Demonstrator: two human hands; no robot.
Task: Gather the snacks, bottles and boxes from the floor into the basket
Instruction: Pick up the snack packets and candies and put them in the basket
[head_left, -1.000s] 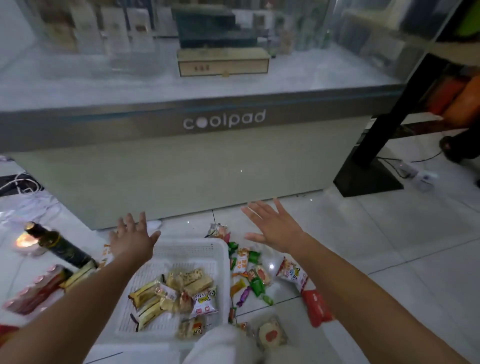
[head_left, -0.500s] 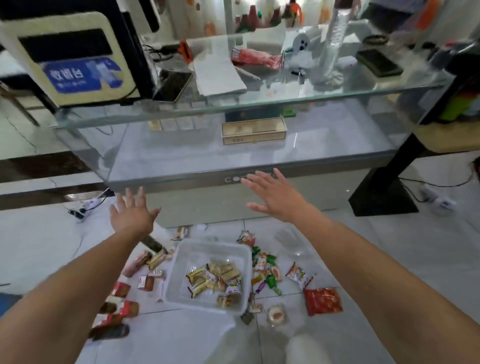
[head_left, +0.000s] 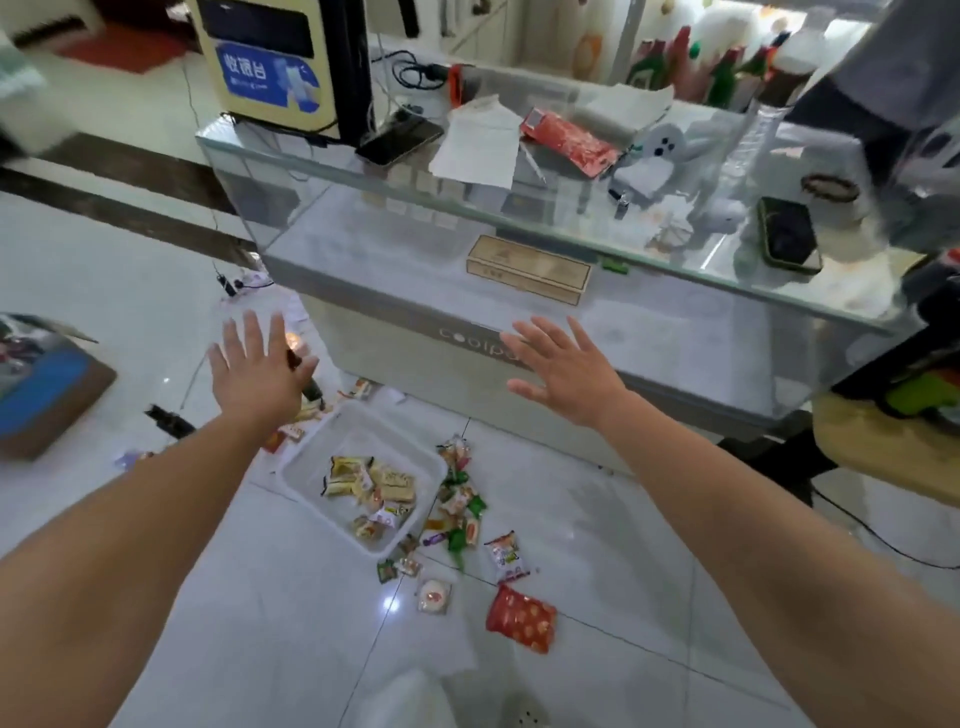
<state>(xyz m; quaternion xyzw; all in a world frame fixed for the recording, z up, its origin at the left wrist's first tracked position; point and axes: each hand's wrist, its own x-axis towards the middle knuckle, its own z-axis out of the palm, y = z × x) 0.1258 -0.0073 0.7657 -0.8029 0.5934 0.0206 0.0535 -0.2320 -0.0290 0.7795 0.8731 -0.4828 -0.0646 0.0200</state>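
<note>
Both hands, left hand (head_left: 257, 376) and right hand (head_left: 563, 371), hover empty with fingers spread above the part-filled basket (head_left: 311, 457) on the floor; snacks (head_left: 460, 512) lying beside it likely need grasping next.

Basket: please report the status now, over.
Left hand open, right hand open, both empty. Basket partly filled with snacks. Loose packets on floor beside it. Nothing covers the basket.
</note>
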